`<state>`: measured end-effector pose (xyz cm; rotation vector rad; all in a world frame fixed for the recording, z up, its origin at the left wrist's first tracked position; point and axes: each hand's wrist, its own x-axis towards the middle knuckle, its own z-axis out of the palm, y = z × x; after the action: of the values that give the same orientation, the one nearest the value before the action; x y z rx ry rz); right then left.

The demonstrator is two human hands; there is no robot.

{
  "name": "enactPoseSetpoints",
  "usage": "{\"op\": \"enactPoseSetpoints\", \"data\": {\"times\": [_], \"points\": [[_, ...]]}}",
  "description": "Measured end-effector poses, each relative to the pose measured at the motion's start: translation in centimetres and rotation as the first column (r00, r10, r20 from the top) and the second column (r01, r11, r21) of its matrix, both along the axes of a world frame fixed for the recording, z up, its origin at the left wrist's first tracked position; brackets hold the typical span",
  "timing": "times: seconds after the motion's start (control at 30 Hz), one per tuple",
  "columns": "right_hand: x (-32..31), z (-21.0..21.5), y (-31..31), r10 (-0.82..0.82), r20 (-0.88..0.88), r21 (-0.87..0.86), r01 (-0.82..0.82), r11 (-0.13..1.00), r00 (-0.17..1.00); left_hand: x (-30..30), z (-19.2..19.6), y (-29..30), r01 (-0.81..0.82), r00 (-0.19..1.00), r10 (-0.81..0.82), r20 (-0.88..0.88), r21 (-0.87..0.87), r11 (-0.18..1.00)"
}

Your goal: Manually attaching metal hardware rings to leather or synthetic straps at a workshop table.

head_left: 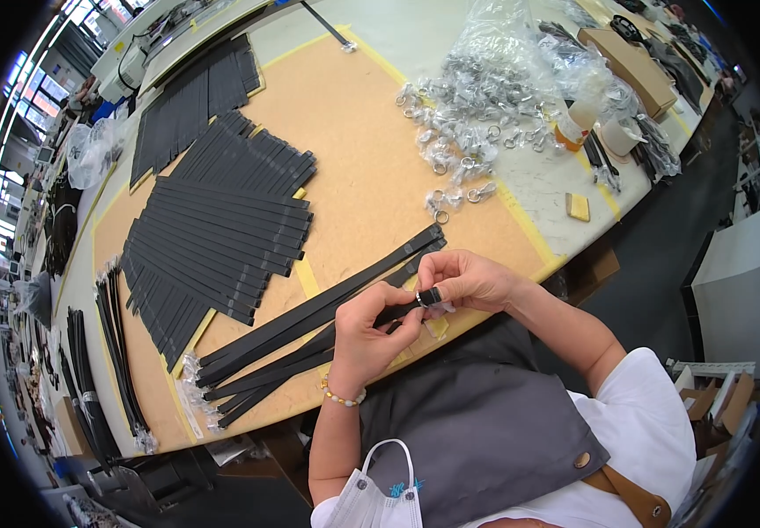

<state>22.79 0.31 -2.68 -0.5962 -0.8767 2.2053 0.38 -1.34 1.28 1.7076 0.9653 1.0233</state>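
Near the table's front edge, both hands meet at the end of a black strap (404, 310) that has a small silvery metal fitting (420, 299) on it. My left hand (371, 330), with a beaded bracelet at the wrist, pinches the strap just left of the fitting. On the other side, my right hand (466, 280) grips the strap's short folded end between thumb and fingers. A scrap of clear plastic shows under the right fingers. Beside my left hand, several long black straps (283, 339) lie along the table, with plastic-wrapped fittings at their far-left ends.
Black strips (221, 224) lie fanned on the tan board (353, 167). Plastic-wrapped metal clasps (459, 123) are heaped at the back right, near a paper cup (576, 123), a yellow sponge block (577, 207) and a cardboard box (628, 70). More strap bundles (120, 352) lie left.
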Motion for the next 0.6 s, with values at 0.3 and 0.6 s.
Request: {"op": "enactPoseSetpoints", "data": {"times": [0.3,0.6], "points": [[-0.5,2.7,-0.1,0.07,0.348,0.119,-0.118,0.986,0.935,0.1,-0.3,-0.2,0.041,0.994,-0.021,-0.107,0.187,0.981],[-0.3,2.8,0.5,-0.026,0.445,0.161,-0.051,0.986,0.895,-0.4,-0.7,0.1,-0.002,0.973,0.024,-0.228,0.098,0.995]]}}
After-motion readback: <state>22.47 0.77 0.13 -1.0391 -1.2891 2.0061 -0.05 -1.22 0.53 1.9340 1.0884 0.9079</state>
